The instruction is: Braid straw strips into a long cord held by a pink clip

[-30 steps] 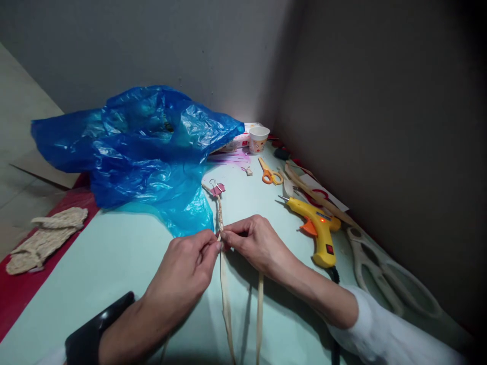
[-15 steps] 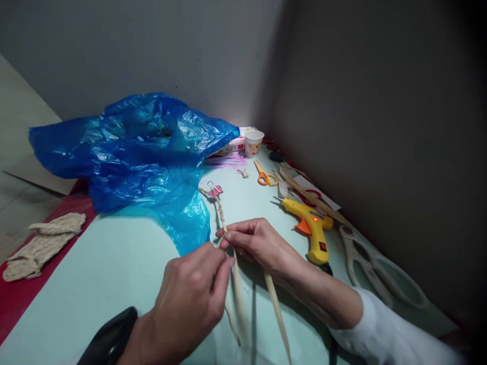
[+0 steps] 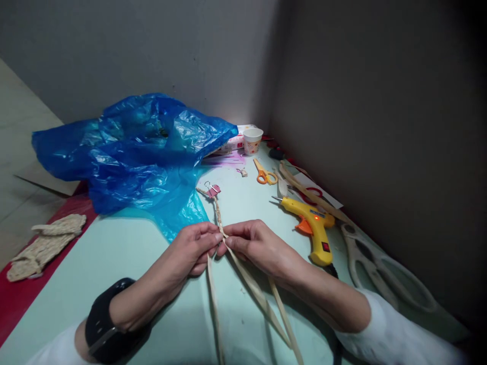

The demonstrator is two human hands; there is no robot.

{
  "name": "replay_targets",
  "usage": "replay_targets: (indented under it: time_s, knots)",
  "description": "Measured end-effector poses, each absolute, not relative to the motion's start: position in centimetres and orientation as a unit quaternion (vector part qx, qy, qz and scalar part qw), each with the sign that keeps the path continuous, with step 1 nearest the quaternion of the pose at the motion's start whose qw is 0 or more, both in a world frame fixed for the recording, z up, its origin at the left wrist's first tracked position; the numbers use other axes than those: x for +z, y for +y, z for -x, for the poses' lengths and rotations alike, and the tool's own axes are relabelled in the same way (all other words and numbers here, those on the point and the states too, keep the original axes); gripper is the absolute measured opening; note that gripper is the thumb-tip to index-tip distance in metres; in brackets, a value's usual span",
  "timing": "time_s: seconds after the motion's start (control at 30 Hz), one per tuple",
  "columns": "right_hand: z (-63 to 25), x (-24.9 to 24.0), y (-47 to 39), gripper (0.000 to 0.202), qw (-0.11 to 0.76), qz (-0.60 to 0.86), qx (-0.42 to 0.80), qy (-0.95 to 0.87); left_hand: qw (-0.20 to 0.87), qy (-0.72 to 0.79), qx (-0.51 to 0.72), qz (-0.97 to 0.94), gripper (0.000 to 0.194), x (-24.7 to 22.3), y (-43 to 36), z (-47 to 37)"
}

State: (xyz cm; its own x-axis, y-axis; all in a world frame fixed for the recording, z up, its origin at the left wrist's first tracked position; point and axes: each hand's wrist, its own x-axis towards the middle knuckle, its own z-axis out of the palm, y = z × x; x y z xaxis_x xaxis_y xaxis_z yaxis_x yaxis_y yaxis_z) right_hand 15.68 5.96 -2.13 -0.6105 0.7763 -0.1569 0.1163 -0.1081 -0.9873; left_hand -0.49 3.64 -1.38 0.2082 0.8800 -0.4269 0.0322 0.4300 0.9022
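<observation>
The braid (image 3: 218, 212) lay near the centre of the frame, with its upper end at a pink binder clip (image 3: 213, 191) and its lower end between the two hands. Pale flat strips (image 3: 254, 289) extended from the lower end toward the bottom edge of the frame. The left hand (image 3: 194, 248) was positioned left of the braid's lower end, its thumb and fingers closed in a pinch on the strips. The right hand (image 3: 262, 248) was positioned opposite, its thumb and fingers also pinched on the strips at the same point. The fingertips of both hands were close together; contact between them could not be confirmed. A black band (image 3: 112, 322) was fitted on the left wrist.

The pale green worktop (image 3: 114, 258) carried the work. A crumpled blue plastic bag (image 3: 140, 152) occupied the upper left and reached close to the clip. A white patterned cup (image 3: 253, 142) stood upright at upper centre, in front of a box (image 3: 239, 139). Small scissors (image 3: 264, 172) with orange and yellow handles lay below the cup. A yellow glue gun (image 3: 317, 225) lay on its side right of centre, nozzle toward the left, its orange trigger visible. Large pale-handled scissors (image 3: 375, 271) lay at lower right. A woven piece (image 3: 45, 246) rested at the left edge on a red surface (image 3: 28, 301).
</observation>
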Motion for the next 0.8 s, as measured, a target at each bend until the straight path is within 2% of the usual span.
replay_targets:
  time_s: [0.1, 0.2, 0.3, 0.37, 0.43, 0.53, 0.63, 0.73, 0.8]
  knots:
    - [-15.7, -2.2, 5.8, 0.022, 0.236, 0.393, 0.573, -0.679, 0.62, 0.567, 0.329, -0.432, 0.024, -1.3, 3.5, 0.5]
    - [-15.7, -1.7, 5.3, 0.021, 0.232, 0.434, 0.464, -0.737, 0.572, 0.594, 0.313, -0.472, 0.019, -1.3, 3.4, 0.6]
    - [-15.7, -0.8, 4.8, 0.018, 0.181, 0.488, 0.318, -0.792, 0.513, 0.603, 0.295, -0.535, 0.019, -1.4, 3.3, 0.8]
    - [-15.7, -0.2, 4.6, 0.017, 0.142, 0.503, 0.259, -0.812, 0.491, 0.607, 0.286, -0.556, 0.021, -1.5, 3.3, 0.9]
    - [-15.8, 0.0, 4.4, 0.015, 0.143, 0.495, 0.219, -0.829, 0.486, 0.612, 0.281, -0.557, 0.022, -1.6, 3.4, 0.9]
    - [-15.8, -0.4, 3.8, 0.012, 0.195, 0.454, 0.154, -0.856, 0.507, 0.611, 0.285, -0.537, 0.025, -1.6, 3.4, 0.8]
    - [-15.5, -1.2, 2.8, 0.009, 0.23, 0.374, 0.04, -0.897, 0.555, 0.602, 0.291, -0.495, 0.029, -1.5, 3.4, 0.8]
    - [-15.0, -1.9, 1.9, 0.015, 0.248, 0.313, -0.068, -0.914, 0.614, 0.585, 0.292, -0.442, 0.029, -1.4, 3.3, 0.9]
    - [-14.6, -2.3, 1.5, 0.019, 0.257, 0.3, -0.098, -0.913, 0.645, 0.571, 0.299, -0.41, 0.028, -1.3, 3.2, 1.0]
